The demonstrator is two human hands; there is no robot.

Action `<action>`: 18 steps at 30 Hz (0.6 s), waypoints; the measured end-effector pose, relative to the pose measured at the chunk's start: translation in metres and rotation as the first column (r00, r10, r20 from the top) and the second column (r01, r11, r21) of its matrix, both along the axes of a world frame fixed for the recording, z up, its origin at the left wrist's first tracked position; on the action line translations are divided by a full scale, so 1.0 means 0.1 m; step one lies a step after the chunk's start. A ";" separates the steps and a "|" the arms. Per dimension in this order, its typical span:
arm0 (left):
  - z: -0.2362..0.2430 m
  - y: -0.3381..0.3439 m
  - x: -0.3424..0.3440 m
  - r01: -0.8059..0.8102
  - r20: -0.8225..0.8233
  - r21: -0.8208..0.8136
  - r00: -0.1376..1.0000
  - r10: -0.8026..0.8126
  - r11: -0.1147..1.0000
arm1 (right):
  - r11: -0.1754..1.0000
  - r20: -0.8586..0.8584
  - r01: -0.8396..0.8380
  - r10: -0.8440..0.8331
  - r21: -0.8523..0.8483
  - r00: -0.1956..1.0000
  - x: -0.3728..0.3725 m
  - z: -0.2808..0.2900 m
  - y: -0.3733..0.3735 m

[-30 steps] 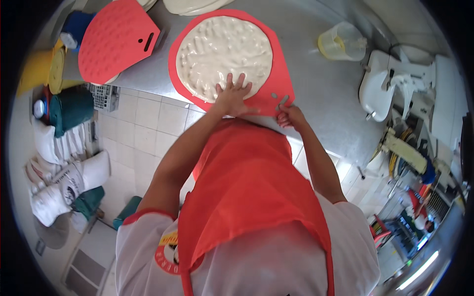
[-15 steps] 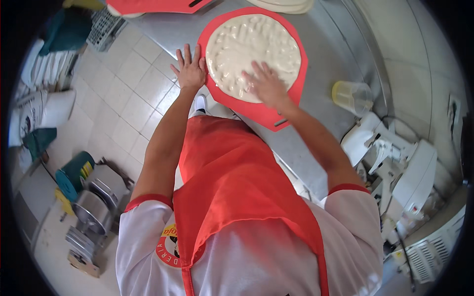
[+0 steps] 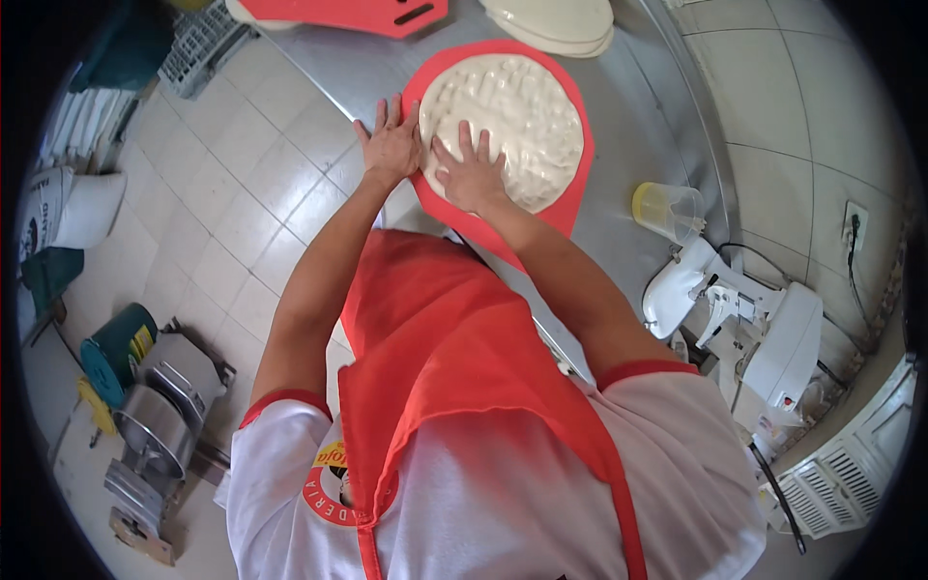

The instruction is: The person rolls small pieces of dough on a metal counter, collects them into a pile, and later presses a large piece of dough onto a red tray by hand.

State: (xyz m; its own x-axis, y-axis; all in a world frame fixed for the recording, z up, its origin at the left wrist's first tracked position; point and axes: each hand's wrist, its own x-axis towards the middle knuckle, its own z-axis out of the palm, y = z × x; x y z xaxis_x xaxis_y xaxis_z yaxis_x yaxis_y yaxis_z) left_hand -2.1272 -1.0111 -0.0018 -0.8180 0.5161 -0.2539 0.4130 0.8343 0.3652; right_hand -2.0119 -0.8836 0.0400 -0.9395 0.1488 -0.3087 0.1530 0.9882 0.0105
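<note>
A round, flat, shiny sheet of pale dough point(image 3: 522, 116), dimpled all over, lies on a red board point(image 3: 576, 193) with cut corners. My right hand point(image 3: 474, 179) rests on the near left part of the dough, fingers spread and fingertips on its surface. At the board's left edge, my left hand point(image 3: 392, 147) lies with its fingers apart, touching the rim. The board sits on a metal table point(image 3: 619, 106). Neither hand grips anything that I can see.
Another red board point(image 3: 362, 14) with slots lies at the far left of the table, beside stacked pale discs point(image 3: 556, 21). To the right stand a clear jug point(image 3: 669, 211) with yellow contents and a white stand mixer point(image 3: 778, 338). Steel pots point(image 3: 155, 430) are at lower left.
My right hand has shifted left across the dough, from its near right part to its near left. The view has turned slightly; my left hand stays at the board's edge.
</note>
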 end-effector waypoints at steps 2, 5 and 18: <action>0.29 0.13 -0.27 0.074 -0.053 -0.129 0.995 -0.082 0.989 | 0.982 0.043 -0.001 0.009 -0.189 0.999 -0.21 0.00 0.22; 0.38 0.39 -0.18 0.202 -0.220 0.128 0.960 -0.171 0.971 | 0.495 0.305 0.386 -0.241 -0.778 0.922 -0.47 0.00 0.85; 0.21 1.84 -0.36 0.703 -0.033 -0.287 0.672 -0.740 0.651 | 0.665 -0.050 0.730 -0.744 -0.160 0.667 2.22 -0.36 0.26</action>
State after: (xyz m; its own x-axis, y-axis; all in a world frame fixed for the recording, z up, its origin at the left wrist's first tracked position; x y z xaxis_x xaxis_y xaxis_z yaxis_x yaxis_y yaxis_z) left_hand -2.1632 -0.8275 0.0190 -0.2460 0.8985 -0.3636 0.9493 0.2990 0.0967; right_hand -1.7898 -0.8573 0.0043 -0.5648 0.7759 -0.2810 0.8246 0.5440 -0.1553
